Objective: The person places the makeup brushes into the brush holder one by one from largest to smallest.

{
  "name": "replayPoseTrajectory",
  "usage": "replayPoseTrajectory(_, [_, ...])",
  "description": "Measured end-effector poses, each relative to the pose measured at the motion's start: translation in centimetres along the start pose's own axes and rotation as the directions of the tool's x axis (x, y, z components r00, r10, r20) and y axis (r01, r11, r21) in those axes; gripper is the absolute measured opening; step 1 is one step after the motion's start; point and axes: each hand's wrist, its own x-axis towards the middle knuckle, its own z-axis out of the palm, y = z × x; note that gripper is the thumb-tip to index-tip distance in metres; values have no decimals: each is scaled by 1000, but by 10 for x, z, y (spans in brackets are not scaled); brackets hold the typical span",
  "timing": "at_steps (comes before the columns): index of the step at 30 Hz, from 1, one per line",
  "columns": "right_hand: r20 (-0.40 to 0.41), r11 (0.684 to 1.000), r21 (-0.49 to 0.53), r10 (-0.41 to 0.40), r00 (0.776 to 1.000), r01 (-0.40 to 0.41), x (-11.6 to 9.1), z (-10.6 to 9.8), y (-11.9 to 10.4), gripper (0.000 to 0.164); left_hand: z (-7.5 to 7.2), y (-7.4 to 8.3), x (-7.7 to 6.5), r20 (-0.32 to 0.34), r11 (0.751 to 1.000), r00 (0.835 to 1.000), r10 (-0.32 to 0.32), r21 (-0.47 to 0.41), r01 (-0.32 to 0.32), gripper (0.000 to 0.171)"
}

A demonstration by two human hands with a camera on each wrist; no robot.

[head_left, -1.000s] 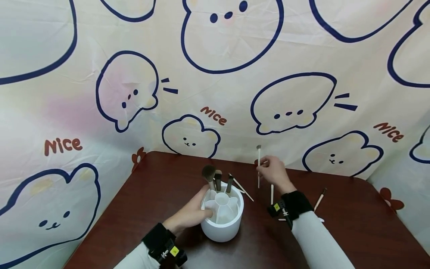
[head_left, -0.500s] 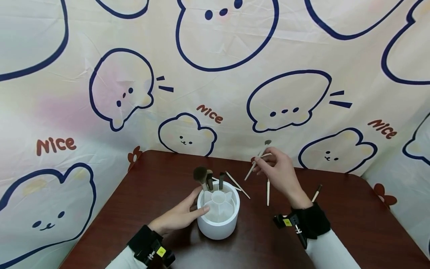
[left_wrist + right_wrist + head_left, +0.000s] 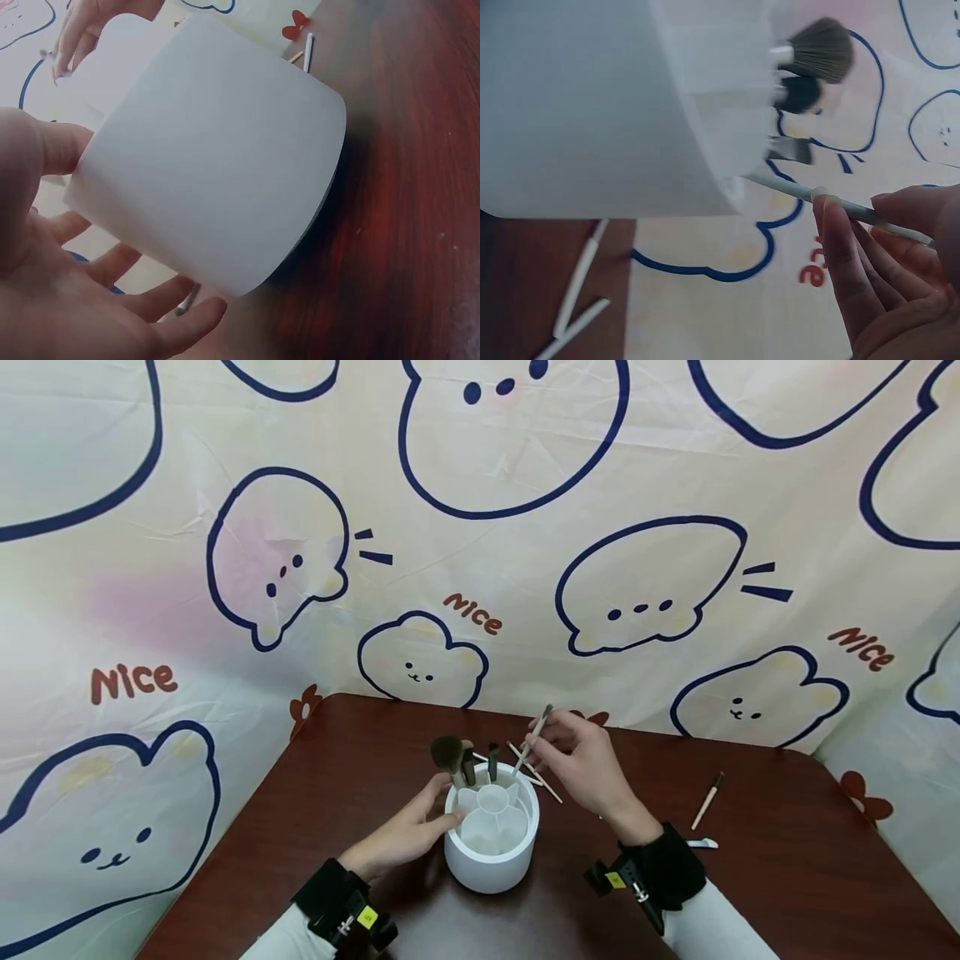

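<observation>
A round white brush holder [image 3: 491, 870] with divided compartments stands on the table, with several dark-bristled makeup brushes upright at its back left, one with a large fluffy head [image 3: 447, 753]. My left hand [image 3: 401, 833] grips the holder's left side, thumb at the rim and fingers along the outer wall. Between thumb and fingers, my right hand [image 3: 588, 767] pinches a thin pale makeup brush [image 3: 862, 213], bristles up. Its lower end is at the holder's back right rim; in the right wrist view the holder's wall borders that end, so how deep it sits cannot be told.
Thin pale sticks [image 3: 552, 787] lie on the dark red-brown table [image 3: 360, 743] behind the holder. At the right are a dark-tipped brush [image 3: 707, 802] and a small white-and-blue item [image 3: 702, 843], partly behind the right wrist. A cartoon-printed cloth [image 3: 525, 568] hangs behind the table.
My right hand picked up the brush's angle in its fingers and moved left, bringing it from above the back of the table to the holder's rim. The left hand keeps holding the holder.
</observation>
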Motion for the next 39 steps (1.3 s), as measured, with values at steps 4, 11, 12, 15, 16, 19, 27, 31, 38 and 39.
replayPoseTrajectory(4, [17,1000,-14,28,999,-28,-4,11,17,6,5,0,7,-34,1000,999,24,14,-23,65])
replayPoseTrajectory(11, [22,996,-87,26,999,-24,-6,28,55,11,9,2,16,-97,1000,995,-4,14,5,78])
replayPoseTrajectory(12, [20,995,-102,22,1000,-20,-6,29,57,11,10,2,16,-100,1000,995,-18,14,19,79])
replayPoseTrajectory(15, [10,992,-128,7,1000,-6,-7,33,60,8,12,3,17,-108,999,993,-46,3,46,79])
replayPoseTrajectory(16, [8,991,-134,6,1000,-5,-7,34,60,7,13,4,17,-113,999,993,-44,-3,44,78])
replayPoseTrajectory(19, [5,987,-159,24,1000,-23,-9,37,62,6,18,8,16,-139,1000,990,-11,-12,10,72])
replayPoseTrajectory(27, [0,982,-174,78,997,-77,-11,40,64,7,31,31,6,-279,1000,960,15,25,-8,46])
replayPoseTrajectory(31, [18,984,-168,69,997,-65,-11,32,59,16,31,17,12,-302,999,953,11,50,4,41])
replayPoseTrajectory(38, [-22,978,-210,3,1000,-8,-6,0,53,25,27,5,16,-342,995,939,36,100,-2,18])
replayPoseTrajectory(39, [-37,974,-227,8,999,-16,-5,-6,56,24,26,5,15,-349,994,936,40,108,-3,14])
